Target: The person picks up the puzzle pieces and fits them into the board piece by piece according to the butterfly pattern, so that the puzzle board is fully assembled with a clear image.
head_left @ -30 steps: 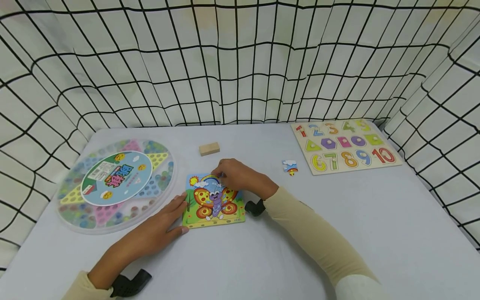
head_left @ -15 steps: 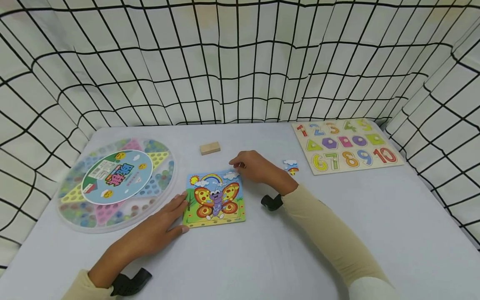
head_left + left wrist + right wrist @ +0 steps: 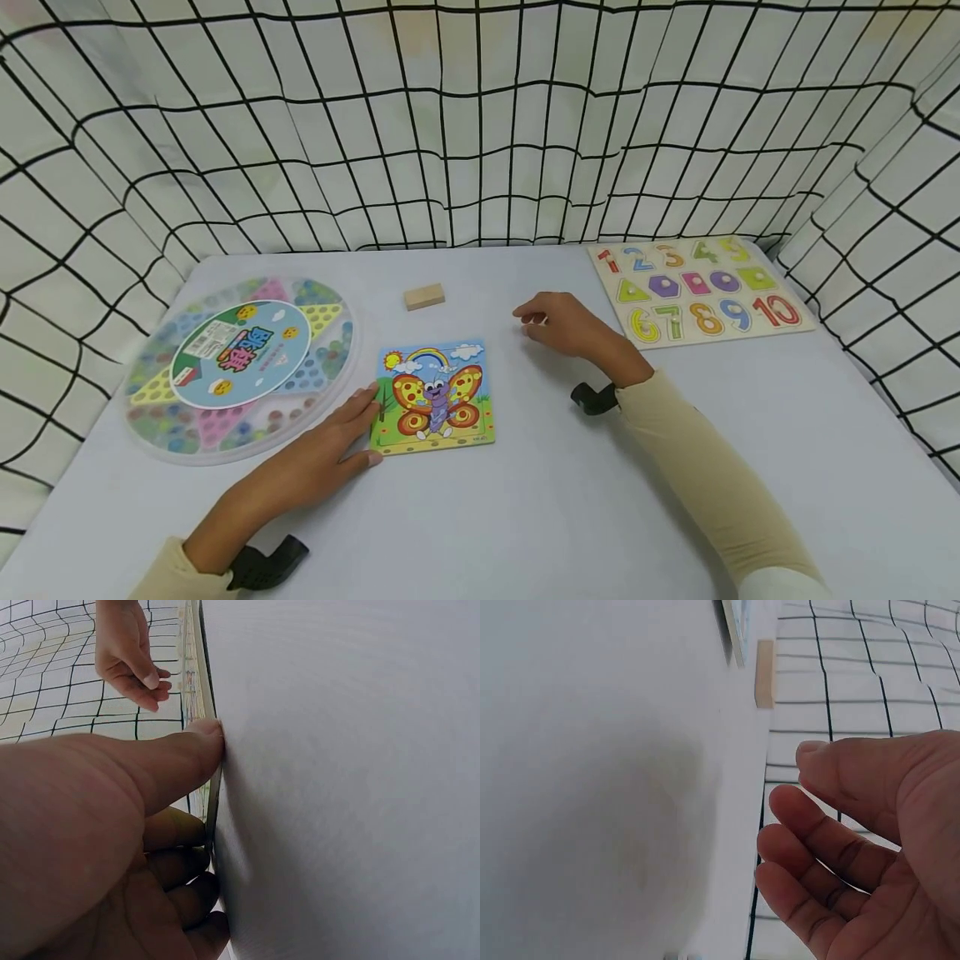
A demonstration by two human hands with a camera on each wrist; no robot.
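Note:
A square butterfly picture puzzle (image 3: 435, 396), bright with a sun, rainbow and clouds, lies flat on the white table. My left hand (image 3: 318, 467) rests at its left side, fingertips on the left edge and thumb by the near left corner. In the left wrist view the left thumb (image 3: 180, 761) and fingers touch the thin board edge. To the right of the puzzle my right hand (image 3: 566, 325) hovers over the table. Its fingers (image 3: 810, 859) curve loosely with nothing between them and the thumb. The small cloud-and-rainbow puzzle piece from earlier is hidden behind this hand.
A small wooden block (image 3: 424, 297) lies beyond the puzzle. The round star-patterned marble game case (image 3: 258, 412) sits at left, close to the left forearm. A wooden number-and-shape board (image 3: 753, 332) lies at back right. Black-lined netting (image 3: 480, 125) encloses the table's back and sides.
My right hand has left the puzzle's top edge, moving right to where the small loose piece lay. The puzzle's upper right, covered before, now shows. The left hand stays put.

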